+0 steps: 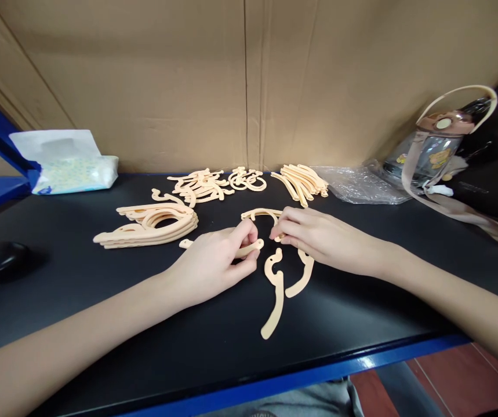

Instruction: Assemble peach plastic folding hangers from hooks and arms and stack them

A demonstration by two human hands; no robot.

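Note:
My left hand (218, 258) is closed on a curved cream plastic piece (249, 249), whose rounded end with a hole shows at the fingertips. Just to its right, my right hand (322, 234) pinches a small cream part (279, 238), mostly hidden by the fingers. Behind both hands lies an arched cream piece (261, 212). Nearer the front edge are a hooked piece joined to a curved arm (277, 295) and another curved piece (301, 281), its upper end under my right hand. A stack of cream hanger-shaped pieces (157, 231) rests left of my left hand.
Loose cream parts (203, 185), ring-like hooks (247, 179) and curved strips (303, 180) lie along the back. A tissue pack (72, 168) and black mouse (0, 260) are at left. Clear plastic wrap (362, 184), a strapped bottle (437, 145) and a black bag (496, 168) are at right.

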